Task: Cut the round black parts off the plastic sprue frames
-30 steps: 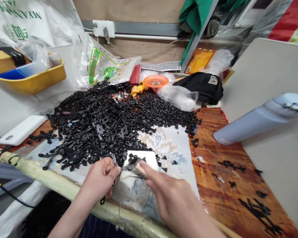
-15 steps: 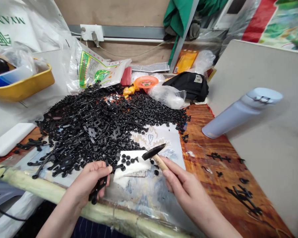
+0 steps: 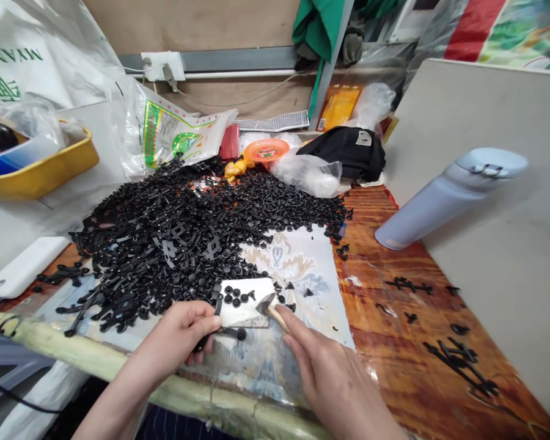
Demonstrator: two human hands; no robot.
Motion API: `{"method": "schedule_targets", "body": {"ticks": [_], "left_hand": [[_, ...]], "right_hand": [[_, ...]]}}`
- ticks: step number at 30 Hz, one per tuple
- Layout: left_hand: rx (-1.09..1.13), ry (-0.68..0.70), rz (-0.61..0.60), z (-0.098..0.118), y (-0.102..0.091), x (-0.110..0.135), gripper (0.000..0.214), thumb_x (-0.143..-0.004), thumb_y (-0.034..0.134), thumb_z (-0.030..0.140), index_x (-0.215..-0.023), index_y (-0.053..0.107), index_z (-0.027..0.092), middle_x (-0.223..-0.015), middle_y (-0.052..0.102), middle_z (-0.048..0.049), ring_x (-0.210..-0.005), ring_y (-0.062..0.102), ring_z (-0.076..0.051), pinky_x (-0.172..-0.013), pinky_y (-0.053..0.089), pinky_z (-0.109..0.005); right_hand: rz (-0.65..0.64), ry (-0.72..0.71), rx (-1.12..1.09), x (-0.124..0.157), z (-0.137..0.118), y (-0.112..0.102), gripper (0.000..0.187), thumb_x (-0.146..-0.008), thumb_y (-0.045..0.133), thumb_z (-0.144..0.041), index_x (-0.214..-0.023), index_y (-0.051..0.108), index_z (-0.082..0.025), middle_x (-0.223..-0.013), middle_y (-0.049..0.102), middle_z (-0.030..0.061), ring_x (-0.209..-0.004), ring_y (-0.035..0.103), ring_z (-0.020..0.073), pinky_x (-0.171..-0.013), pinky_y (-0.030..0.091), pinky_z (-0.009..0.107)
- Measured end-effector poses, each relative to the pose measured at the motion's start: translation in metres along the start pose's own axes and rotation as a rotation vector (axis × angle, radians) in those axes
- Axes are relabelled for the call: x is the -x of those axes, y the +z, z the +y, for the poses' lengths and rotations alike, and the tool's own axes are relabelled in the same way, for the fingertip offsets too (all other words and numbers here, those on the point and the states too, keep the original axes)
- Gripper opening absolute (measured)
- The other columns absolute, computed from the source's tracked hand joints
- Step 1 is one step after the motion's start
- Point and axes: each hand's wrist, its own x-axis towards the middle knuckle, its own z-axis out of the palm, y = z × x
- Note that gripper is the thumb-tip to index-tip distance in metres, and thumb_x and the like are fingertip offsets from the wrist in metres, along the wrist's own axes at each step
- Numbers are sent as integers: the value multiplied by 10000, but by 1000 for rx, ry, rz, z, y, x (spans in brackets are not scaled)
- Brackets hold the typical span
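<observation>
My right hand (image 3: 323, 366) is closed round the wooden handle of a small hammer (image 3: 266, 304), its dark head low over the right side of a white pad (image 3: 245, 316). Several round black plastic buttons (image 3: 236, 296) sit in a group on that pad. Left of the pad, my left hand (image 3: 187, 333) pinches black plastic strips (image 3: 231, 333) with round ends; one strip sticks out to the right along the pad's front edge. The palm side of this hand is hidden. Behind both hands spreads a large heap of black plastic parts (image 3: 178, 232).
A pale blue bottle (image 3: 449, 198) stands at the right by a grey panel. Loose black pieces (image 3: 461, 360) lie on the wooden tabletop (image 3: 380, 293). A white power bank (image 3: 25, 266) and a yellow basket (image 3: 41, 171) are at the left. A black bag (image 3: 348, 153) lies at the back.
The hammer has come down and slightly left, closer to the pad. My left hand has shifted right, and a strip in it now points right. The view has shifted slightly.
</observation>
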Motion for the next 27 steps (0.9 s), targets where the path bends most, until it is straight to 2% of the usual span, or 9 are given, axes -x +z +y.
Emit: {"method": "schedule_targets", "body": {"ticks": [8,18,27], "left_hand": [[-25,-8,-96,4,1,-11,362,-781,521,477,-571,459,189,-435,463,69,-317,325,-42,-340,205,-163],[-30,-22,-135,5,1,-14,356,-779,516,484,-588,445,193,-415,435,83,-318,283,-34,-334,165,-159],[-184,-13,-86,11,2,-14,378,-748,499,486,-507,417,207,-399,385,81,-313,271,-52,-323,211,-183]], "right_hand": [[10,14,30,-1,-4,-3,440,-954,338,-214,-1370,415,-335,-878,724,38,-681,707,249,-567,550,336],[14,16,-33,-1,0,1,471,-933,308,-212,-1380,417,-315,-812,708,54,-643,693,262,-604,558,382],[-10,41,-41,-1,-1,1,470,-936,306,-211,-1381,430,-296,-808,712,70,-662,697,284,-634,569,444]]}}
